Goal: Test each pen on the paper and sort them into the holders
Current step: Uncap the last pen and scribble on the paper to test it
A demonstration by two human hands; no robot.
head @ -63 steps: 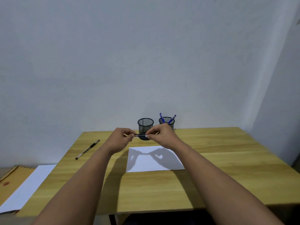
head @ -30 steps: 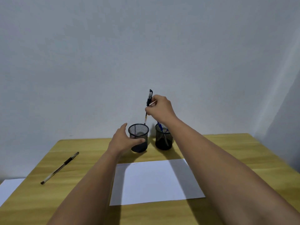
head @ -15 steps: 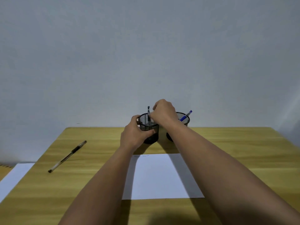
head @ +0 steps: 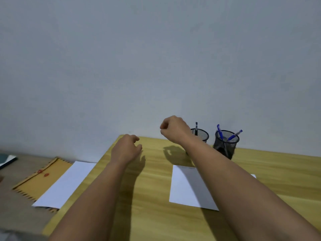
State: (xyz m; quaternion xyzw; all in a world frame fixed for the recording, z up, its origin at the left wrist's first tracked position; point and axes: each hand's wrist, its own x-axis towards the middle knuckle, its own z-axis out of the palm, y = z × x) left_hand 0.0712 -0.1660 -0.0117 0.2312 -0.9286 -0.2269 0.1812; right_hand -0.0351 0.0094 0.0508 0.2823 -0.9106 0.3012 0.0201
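A: How are the hands placed?
B: The left hand (head: 126, 149) hovers over the far left corner of the table (head: 156, 214), fingers loosely curled, its grip apart and holding nothing. The right hand (head: 174, 129) is raised near the far edge, curled into an empty fist.
A: And the pens?
B: A black pen (head: 196, 128) stands in the left holder (head: 201, 135); blue pens (head: 226, 134) stand in the right holder (head: 225, 145). The paper (head: 185, 190) lies under the right forearm.

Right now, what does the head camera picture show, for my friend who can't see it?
Two bare arms reach over a wooden table, the left hand and right hand holding nothing. Behind them stand two mesh cups: the left cup holds a black pen, the right cup blue pens. White paper lies in front.
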